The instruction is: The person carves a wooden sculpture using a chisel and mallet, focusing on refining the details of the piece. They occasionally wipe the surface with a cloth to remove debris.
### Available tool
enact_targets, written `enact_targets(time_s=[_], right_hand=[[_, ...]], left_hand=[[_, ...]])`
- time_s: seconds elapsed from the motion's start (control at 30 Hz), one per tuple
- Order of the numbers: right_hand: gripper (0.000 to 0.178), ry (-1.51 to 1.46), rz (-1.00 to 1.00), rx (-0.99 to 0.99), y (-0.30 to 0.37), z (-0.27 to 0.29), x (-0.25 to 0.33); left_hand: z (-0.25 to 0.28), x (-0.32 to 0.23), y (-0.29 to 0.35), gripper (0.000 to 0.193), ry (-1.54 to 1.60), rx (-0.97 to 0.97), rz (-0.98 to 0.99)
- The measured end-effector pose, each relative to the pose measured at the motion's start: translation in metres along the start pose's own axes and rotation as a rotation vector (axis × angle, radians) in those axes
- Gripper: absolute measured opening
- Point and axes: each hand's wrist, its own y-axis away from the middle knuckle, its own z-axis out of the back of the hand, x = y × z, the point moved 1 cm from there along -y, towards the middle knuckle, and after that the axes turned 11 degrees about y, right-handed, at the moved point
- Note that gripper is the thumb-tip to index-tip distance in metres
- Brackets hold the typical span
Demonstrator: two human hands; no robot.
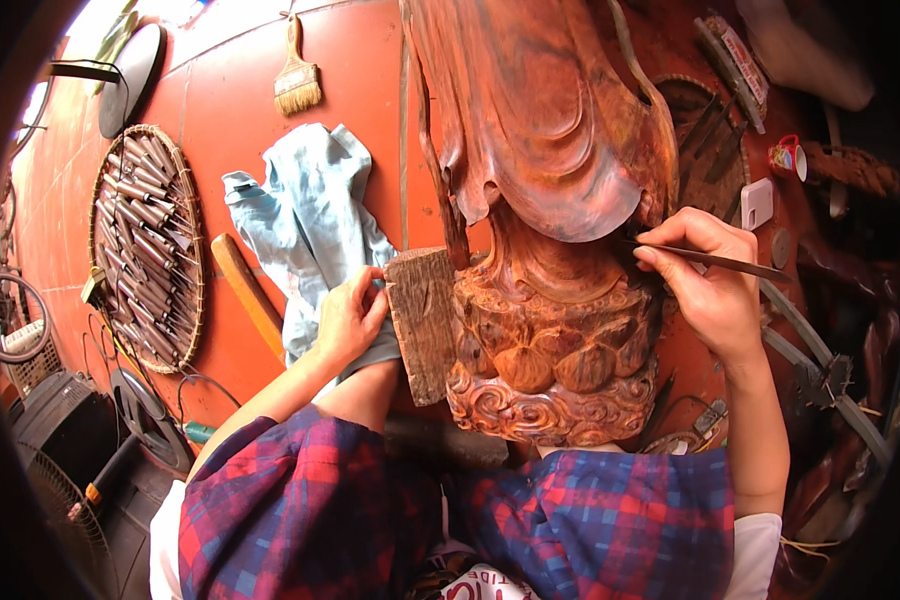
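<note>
A carved reddish-brown wooden statue (pixel 560 330) stands between my knees, with flowing robe folds above a base of petals and scrolls. My right hand (pixel 710 285) pinches a slim dark tool, file-like in shape (pixel 730 262); its front end points at the statue's side under the robe hem, where the tip is hidden. A rough grey-brown wooden block (pixel 422 325) leans upright against the statue's left side. At the block's left edge, the fingers of my left hand (pixel 350 318) are curled and closed on it. A pale blue cloth (pixel 315 215) lies beyond that hand.
On the red tiled floor (pixel 370 65) at left are a round woven basket (pixel 192 330) of chisels, a paintbrush (pixel 296 82) and a curved wooden stick (pixel 248 298). Right of the statue lie a patterned cup (pixel 788 160) and a white rectangular object (pixel 757 204). A fan (pixel 65 500) stands lower left.
</note>
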Motion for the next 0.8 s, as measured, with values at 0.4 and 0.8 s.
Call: enact_targets(time_s=[0.4,0.8], right_hand=[[0.014,0.151,0.116,0.170,0.000,0.000,-0.003],[0.015,0.031,0.005,0.065,0.009,-0.009,-0.009]], left_hand=[[0.002,0.001,0.002,0.020,-0.001,0.001,0.012],[0.001,0.003,0.001,0.021,-0.014,0.004,-0.006]])
